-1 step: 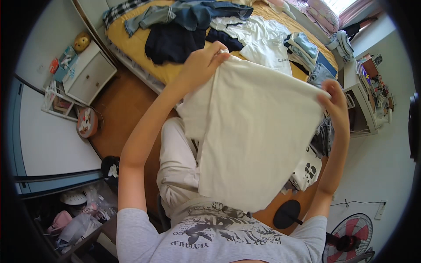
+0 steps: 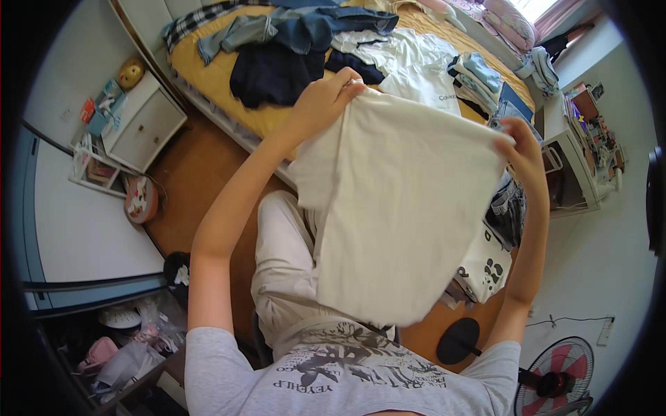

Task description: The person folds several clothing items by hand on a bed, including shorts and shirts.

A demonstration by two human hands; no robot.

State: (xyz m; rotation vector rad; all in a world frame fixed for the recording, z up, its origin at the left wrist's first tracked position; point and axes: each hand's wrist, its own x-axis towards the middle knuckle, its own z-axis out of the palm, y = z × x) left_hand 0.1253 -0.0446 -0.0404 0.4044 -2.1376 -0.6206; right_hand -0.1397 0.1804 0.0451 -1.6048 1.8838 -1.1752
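A cream T-shirt (image 2: 395, 215) hangs in front of me, stretched between my two hands and partly doubled over along its left side. My left hand (image 2: 327, 102) pinches its upper left corner, fingers closed on the cloth. At the upper right corner, my right hand (image 2: 519, 149) grips the edge; its fingers are slightly blurred. The lower hem drapes down over my lap, covering part of my beige trousers (image 2: 281, 243). Which part of the shirt each hand holds is hard to make out.
Ahead, a bed with a yellow sheet (image 2: 198, 73) carries jeans (image 2: 302, 31), dark clothes (image 2: 274, 73), a white T-shirt (image 2: 420, 66) and a folded stack (image 2: 479, 73). A white cabinet (image 2: 146, 125) stands left, an open drawer (image 2: 125, 347) lower left, a fan (image 2: 555, 378) lower right.
My right hand has shifted slightly left and up with its corner of the shirt. The lower hem has risen a little. My left hand keeps its hold.
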